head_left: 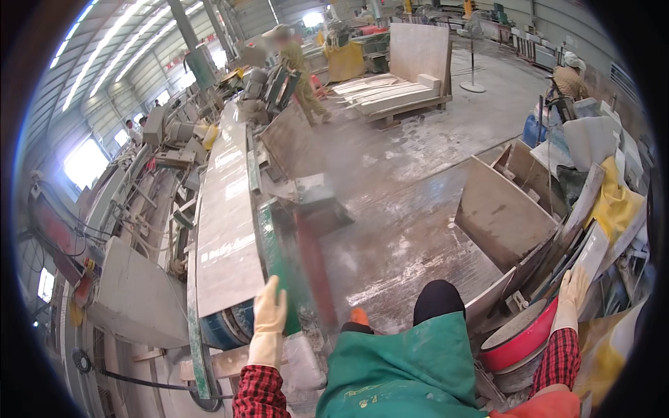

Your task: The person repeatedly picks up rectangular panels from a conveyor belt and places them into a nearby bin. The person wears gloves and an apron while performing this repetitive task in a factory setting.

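Note:
My left hand (269,317), in a cream rubber glove, is raised with its fingers apart beside the near end of a long, pale, wet stone slab (226,240). The slab lies on a conveyor whose blue roller (226,327) shows under its near end. Whether the fingertips touch the slab or the green side rail (277,261) I cannot tell. On the right, my right hand (571,296), gloved alike, has its fingers stretched out against a pale flat strip (594,252) leaning among stone offcuts. It seems to rest there without gripping. A red round tub (519,338) stands just below that hand.
Brown upright panels (505,212) form a bin on the right, near a yellow cloth (617,195). Wet floor (411,223) lies ahead. A pallet of pale stone strips (394,97) stands farther off. One person (296,70) stands beside machinery; another (570,76) is at far right.

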Demonstrator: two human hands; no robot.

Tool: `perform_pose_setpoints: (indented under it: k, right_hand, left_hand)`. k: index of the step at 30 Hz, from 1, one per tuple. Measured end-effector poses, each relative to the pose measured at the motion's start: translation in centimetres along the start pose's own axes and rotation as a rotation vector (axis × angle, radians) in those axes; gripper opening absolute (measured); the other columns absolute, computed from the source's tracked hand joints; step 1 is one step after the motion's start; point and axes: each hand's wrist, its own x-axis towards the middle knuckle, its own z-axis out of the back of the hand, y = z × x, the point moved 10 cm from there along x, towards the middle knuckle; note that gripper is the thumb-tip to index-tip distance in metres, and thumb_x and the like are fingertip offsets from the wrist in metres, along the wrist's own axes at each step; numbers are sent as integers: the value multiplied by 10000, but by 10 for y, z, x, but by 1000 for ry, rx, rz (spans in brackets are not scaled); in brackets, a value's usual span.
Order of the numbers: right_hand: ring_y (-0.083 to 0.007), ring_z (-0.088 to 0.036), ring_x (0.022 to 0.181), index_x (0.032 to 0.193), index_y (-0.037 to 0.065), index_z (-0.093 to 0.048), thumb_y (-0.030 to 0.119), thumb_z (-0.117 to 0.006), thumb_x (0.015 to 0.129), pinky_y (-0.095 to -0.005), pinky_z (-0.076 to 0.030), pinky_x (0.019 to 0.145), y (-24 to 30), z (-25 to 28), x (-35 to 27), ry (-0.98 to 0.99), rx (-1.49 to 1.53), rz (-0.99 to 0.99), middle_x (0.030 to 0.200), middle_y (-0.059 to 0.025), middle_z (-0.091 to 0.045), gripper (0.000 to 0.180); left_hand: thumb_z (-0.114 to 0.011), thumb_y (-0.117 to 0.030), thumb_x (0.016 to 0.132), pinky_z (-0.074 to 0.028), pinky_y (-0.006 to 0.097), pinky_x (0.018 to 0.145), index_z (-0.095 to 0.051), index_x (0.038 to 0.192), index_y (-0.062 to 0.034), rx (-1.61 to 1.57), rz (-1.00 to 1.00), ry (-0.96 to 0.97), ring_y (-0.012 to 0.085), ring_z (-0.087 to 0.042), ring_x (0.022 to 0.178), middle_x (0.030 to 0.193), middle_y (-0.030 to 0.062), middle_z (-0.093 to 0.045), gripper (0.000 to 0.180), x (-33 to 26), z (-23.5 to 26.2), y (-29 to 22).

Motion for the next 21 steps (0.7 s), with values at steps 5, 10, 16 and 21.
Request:
perform_pose_setpoints:
  k: [5, 10, 16, 21]
  right_hand:
    - [-368, -447, 1399, 1449, 44, -516, 374, -483, 1026, -474, -312, 1190, 17, 7, -11, -48, 44, 14, 1501, -185, -507, 538]
    - [-407, -619, 1101, 1167, 48, -667, 354, -527, 1009, -502, -487, 965, 21, 30, -6, -198, 140, 62, 1190, -202, -664, 372]
    - [-423, -642, 983, 1060, 34, -699, 360, -544, 1002, -515, -513, 869, 17, 47, 8, -125, 95, -109, 1076, -221, -685, 365]
    - [-388, -534, 1301, 1353, 16, -595, 374, -542, 1009, -469, -402, 1117, 17, 27, 8, -64, 20, -62, 1393, -229, -585, 500]
  left_hand:
    - [-725, -86, 832, -437, 495, 1060, -585, 1306, 20, 79, -163, 123, 452, -555, 1222, 1325, 256, -605, 506, 0, -47, -26]
    - [-688, -96, 861, -395, 485, 1116, -597, 1304, 11, 102, -32, 131, 425, -533, 1286, 1353, 246, -599, 465, -10, -66, -6]
    - [-706, -81, 851, -416, 485, 1100, -621, 1231, 17, 131, -78, 122, 413, -554, 1258, 1300, 236, -626, 402, -6, -66, -10]
    - [-704, -88, 850, -389, 485, 1132, -623, 1258, 7, 118, 7, 158, 401, -545, 1294, 1330, 232, -621, 427, -6, -65, 0]
